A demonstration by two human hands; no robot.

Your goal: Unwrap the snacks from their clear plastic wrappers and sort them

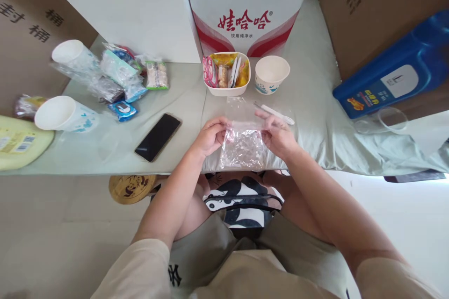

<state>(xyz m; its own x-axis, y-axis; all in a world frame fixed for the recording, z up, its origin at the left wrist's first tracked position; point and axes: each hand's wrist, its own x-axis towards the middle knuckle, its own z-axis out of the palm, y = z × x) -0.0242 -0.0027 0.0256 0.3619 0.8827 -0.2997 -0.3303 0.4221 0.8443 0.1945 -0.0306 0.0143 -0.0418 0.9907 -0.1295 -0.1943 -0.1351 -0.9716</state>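
A clear, crinkled plastic bag (242,152) is stretched between both hands near the front edge of the cloth-covered table. My left hand (211,135) pinches its left side with closed fingers. On the opposite side, my right hand (279,136) grips the bag between thumb and fingers. Just beyond the hands stands a white rectangular tub (227,92) filled with small wrapped snacks. To its right is an upright white paper cup (271,76) with a blue print. A slim white utensil-like item (278,114) lies behind my right hand, partly hidden by it.
A black phone (158,137) lies to the left. Beyond it are wrapped snacks (121,72) and two tipped paper cups (65,113). A yellow-green bottle (23,142) is far left, a blue bottle (393,72) far right. White cartons (245,23) line the back.
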